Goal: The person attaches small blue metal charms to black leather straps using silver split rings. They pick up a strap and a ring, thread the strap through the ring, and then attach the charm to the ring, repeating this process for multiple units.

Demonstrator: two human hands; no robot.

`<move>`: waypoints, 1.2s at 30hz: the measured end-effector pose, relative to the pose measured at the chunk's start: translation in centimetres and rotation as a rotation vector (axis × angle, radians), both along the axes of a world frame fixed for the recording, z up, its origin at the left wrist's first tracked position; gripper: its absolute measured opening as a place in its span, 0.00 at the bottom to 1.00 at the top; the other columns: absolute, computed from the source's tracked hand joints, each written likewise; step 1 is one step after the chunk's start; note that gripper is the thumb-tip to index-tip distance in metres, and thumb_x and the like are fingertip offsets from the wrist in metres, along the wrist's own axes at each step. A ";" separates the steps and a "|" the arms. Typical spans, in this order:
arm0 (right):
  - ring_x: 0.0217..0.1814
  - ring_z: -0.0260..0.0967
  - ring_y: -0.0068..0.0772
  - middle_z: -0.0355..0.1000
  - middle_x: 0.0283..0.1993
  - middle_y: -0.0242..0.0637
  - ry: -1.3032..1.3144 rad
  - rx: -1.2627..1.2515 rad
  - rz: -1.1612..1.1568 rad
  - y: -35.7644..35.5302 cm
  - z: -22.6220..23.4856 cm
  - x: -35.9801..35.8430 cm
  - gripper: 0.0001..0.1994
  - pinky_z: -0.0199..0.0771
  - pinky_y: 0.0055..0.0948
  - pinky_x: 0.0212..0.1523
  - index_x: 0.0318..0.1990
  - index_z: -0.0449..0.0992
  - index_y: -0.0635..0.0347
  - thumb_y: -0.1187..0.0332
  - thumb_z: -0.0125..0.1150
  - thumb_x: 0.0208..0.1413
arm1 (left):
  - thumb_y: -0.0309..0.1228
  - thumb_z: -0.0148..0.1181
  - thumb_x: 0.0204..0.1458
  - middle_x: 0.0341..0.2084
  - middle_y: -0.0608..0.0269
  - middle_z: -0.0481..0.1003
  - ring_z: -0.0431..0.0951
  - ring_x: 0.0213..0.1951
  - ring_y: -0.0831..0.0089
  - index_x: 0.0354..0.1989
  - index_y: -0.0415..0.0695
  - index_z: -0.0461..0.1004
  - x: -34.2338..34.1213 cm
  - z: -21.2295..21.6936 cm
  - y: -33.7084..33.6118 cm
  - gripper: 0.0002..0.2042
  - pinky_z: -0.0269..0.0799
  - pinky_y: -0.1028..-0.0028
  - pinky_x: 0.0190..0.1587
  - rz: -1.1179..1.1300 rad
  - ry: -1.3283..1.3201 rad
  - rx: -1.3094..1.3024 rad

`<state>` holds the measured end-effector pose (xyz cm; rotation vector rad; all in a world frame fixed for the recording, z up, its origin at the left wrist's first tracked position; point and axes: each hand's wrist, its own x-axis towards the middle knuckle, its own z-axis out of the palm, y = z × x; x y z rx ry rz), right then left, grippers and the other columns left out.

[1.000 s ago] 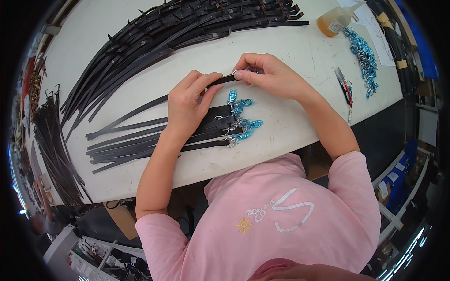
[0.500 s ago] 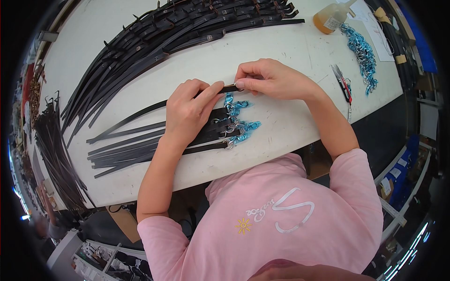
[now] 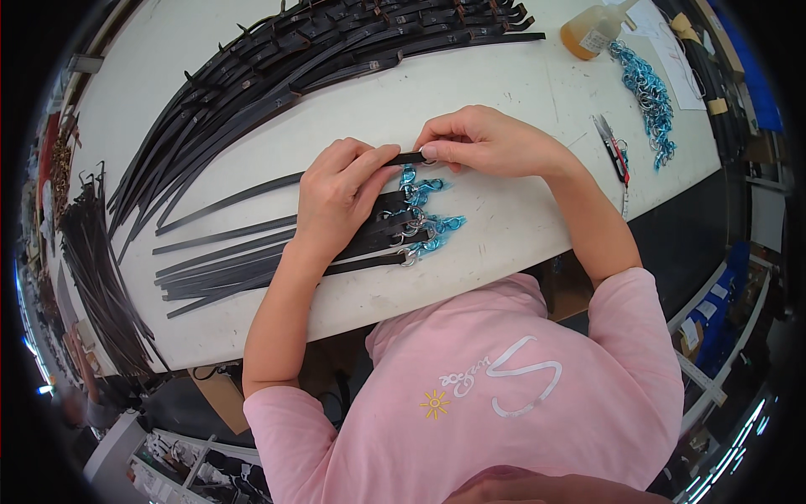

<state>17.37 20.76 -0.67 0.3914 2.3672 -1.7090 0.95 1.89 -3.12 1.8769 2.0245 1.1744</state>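
A thin black strap (image 3: pixel 243 204) runs to the left from under my hands, its end between them. My left hand (image 3: pixel 336 189) pinches the strap a little short of its end. At the tip, my right hand (image 3: pixel 466 141) holds the end with a silvery metal ring (image 3: pixel 429 156), partly hidden by the fingers. Just below lie several black straps (image 3: pixel 235 267) side by side, with metal rings (image 3: pixel 409 256) and blue-wrapped hooks (image 3: pixel 432 244) at their right ends. My left forearm crosses over these straps.
A large bundle of black straps (image 3: pixel 252 84) spreads across the back. More dark straps (image 3: pixel 105 286) hang at the left edge. At the right are snips (image 3: pixel 613 149), a pile of blue-wrapped hardware (image 3: pixel 651 101) and a bottle of amber liquid (image 3: pixel 590 34).
The strap end between my hands has turned slightly, its black face showing more. Its long tail has shifted a little upward. Both hands keep nearly the same place.
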 end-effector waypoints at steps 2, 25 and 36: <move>0.32 0.66 0.17 0.70 0.30 0.26 -0.003 0.003 -0.005 0.0 -0.1 -0.1 0.12 0.70 0.21 0.37 0.47 0.79 0.61 0.63 0.56 0.68 | 0.26 0.71 0.49 0.27 0.62 0.75 0.75 0.30 0.66 0.42 0.45 0.83 0.0 0.0 -0.1 0.11 0.72 0.68 0.33 0.008 -0.004 -0.005; 0.48 0.67 0.30 0.75 0.40 0.33 0.213 0.233 -0.034 -1.4 -0.1 -0.4 0.12 0.66 0.30 0.54 0.44 0.80 0.56 0.58 0.56 0.68 | 0.26 0.72 0.49 0.25 0.64 0.73 0.74 0.24 0.68 0.39 0.43 0.80 0.5 1.0 -0.2 0.10 0.70 0.70 0.27 0.001 0.003 0.047; 0.34 0.58 0.18 0.66 0.28 0.25 0.118 -0.138 -0.061 -2.1 -0.4 -1.1 0.10 0.60 0.24 0.37 0.32 0.72 0.59 0.64 0.58 0.64 | 0.25 0.72 0.50 0.25 0.62 0.73 0.74 0.22 0.71 0.37 0.41 0.78 1.3 1.7 -0.4 0.09 0.70 0.73 0.25 -0.012 -0.058 0.003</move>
